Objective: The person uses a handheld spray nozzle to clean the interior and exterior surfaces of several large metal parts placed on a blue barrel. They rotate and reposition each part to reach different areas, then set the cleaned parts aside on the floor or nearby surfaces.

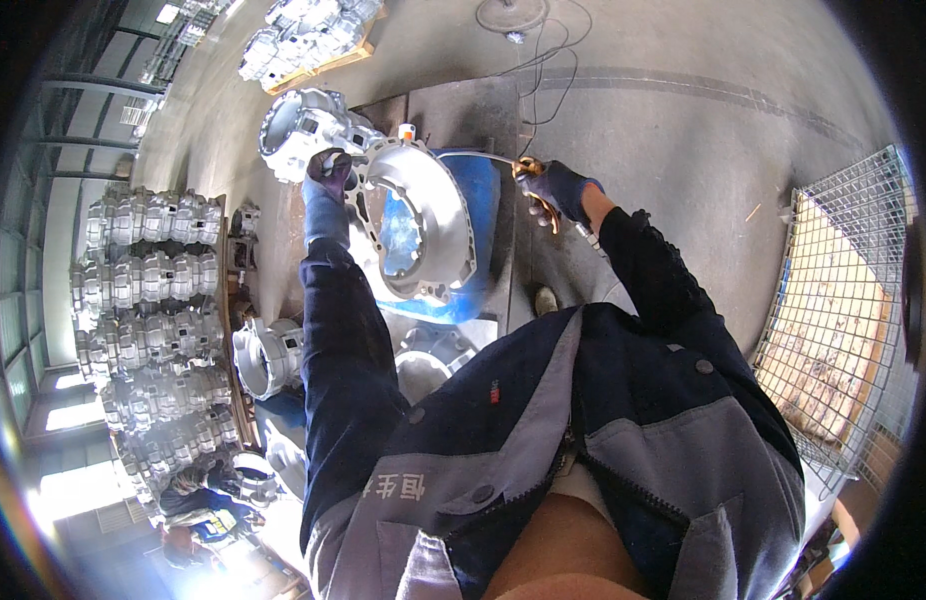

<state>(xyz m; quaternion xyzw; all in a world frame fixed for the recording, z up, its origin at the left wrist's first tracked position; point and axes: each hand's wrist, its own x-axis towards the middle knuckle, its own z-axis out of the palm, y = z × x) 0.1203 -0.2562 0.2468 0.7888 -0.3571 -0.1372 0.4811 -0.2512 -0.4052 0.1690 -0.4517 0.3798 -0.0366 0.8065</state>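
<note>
A large silver cast-metal housing [438,205], with a wide round opening and a flange full of bolt holes, lies in front of me on a blue pad [486,200]. My left hand [329,178], in a dark glove, is closed at the housing's left edge, its fingers curled and partly hidden. To the right of the housing, my gloved right hand [560,192] grips an orange-gold air blow gun [528,170]. The gun's long thin nozzle tube reaches left over the pad toward the housing's upper rim. A small orange-and-white object [407,132] is at the housing's far edge.
Another housing [308,130] sits beyond my left hand, and more [268,355] are by my left arm. Stacked castings [153,270] line the left side; a loaded pallet [318,45] stands far back. A wire-mesh cage [833,300] is at right. A hose [543,65] trails across the floor. A person [198,515] bends at lower left.
</note>
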